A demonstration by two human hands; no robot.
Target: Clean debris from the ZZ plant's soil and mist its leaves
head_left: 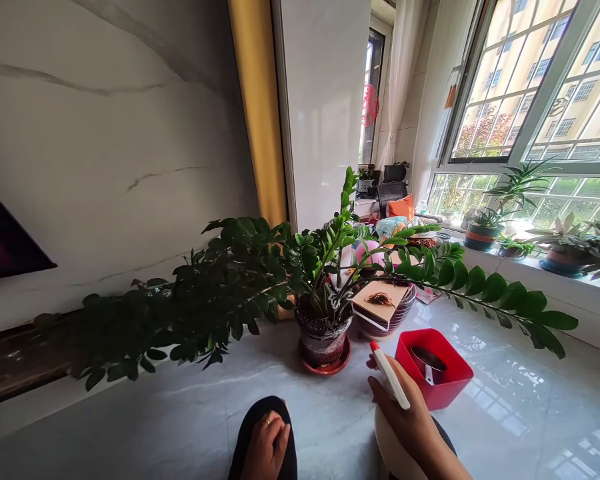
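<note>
My right hand is wrapped around a spray bottle with a white head and a red nozzle. The nozzle points up and left, toward a large leafy plant with long drooping stems. The plant grows in a dark glossy pot on a reddish saucer; the nozzle is just right of the saucer and apart from it. My left hand, with a ring on one finger, lies loosely closed on my dark-clothed knee. Nothing shows in its fingers.
A red square bin holding a dark, handled scoop-like item stands right of my right hand. Behind it, a cardboard-coloured box lid lies on a ribbed round container. Potted plants line the windowsill. A marbled wall rises left.
</note>
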